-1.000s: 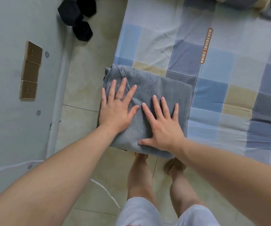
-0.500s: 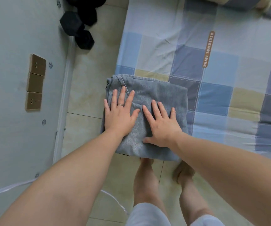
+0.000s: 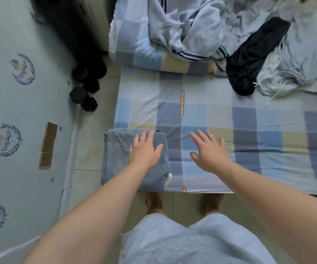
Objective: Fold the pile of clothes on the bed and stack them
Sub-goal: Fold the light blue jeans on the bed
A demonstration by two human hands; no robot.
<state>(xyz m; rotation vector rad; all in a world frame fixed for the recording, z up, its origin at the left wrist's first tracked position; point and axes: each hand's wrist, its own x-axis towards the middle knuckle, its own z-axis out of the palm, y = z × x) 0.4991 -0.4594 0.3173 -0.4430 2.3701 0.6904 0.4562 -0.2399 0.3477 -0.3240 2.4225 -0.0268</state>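
Grey-blue and thick, the folded garment [image 3: 115,159] sits at the near left corner of the bed [image 3: 268,159], its long axis running from the near edge toward the far one. Our left hand [image 3: 145,151] lies flat on its right half, fingers straight and spread, gripping nothing. Our right hand [image 3: 209,155] is open and spread over bare checked sheet just beside the folded garment; we cannot tell whether it touches the sheet.

The unfolded pile lies well apart, toward the far edge: a pale sweatshirt [image 3: 192,25] with navy stripes, a black garment [image 3: 249,60] whose long axis slants from far right down toward us, and a pale drawstring garment [image 3: 296,60] further right. All of it lies ahead and to the right, so we judge our right hand the nearer one for the next reach.

An orange label [image 3: 182,102] on the sheet seems to read "BEAUTIFUL THING". The wall emblem [image 3: 23,70] carries script that looks like "Voyage".
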